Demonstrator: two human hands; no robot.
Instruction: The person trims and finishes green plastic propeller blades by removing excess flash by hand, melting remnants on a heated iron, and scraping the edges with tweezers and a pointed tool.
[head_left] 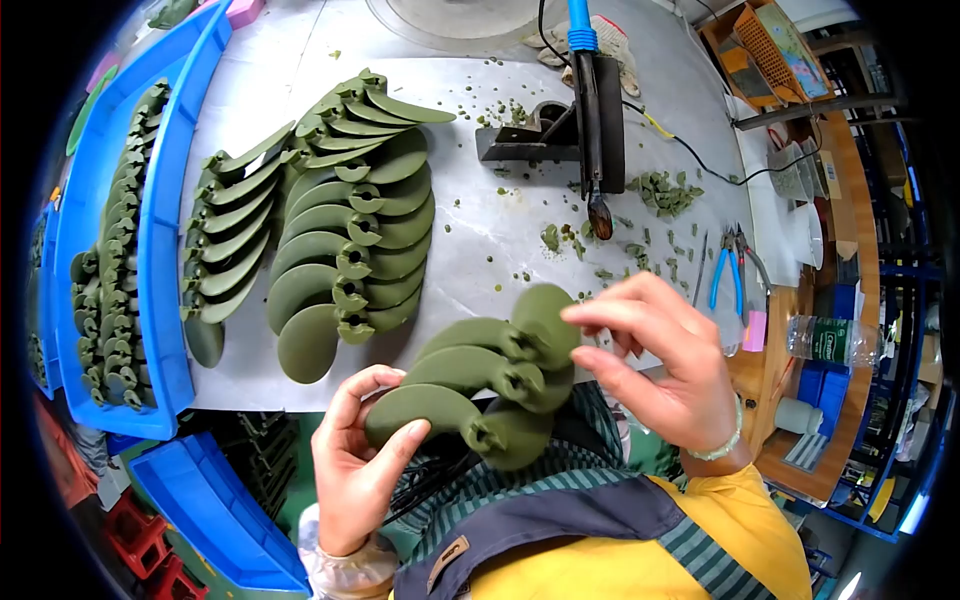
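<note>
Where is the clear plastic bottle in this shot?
In the head view, the bottle lies on its side at the far right, on the wooden surface, just right of the pink block.

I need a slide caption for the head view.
Left hand holding green bladed parts, right hand at the farthest blade.

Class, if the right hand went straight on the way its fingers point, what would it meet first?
The right hand would likely meet the rounded green blade beside its fingertips first; exact depth is unclear.

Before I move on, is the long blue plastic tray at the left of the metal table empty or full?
Neither: the tray is part full. Green curved-blade parts lie in it, with bare blue floor beside them.
</note>
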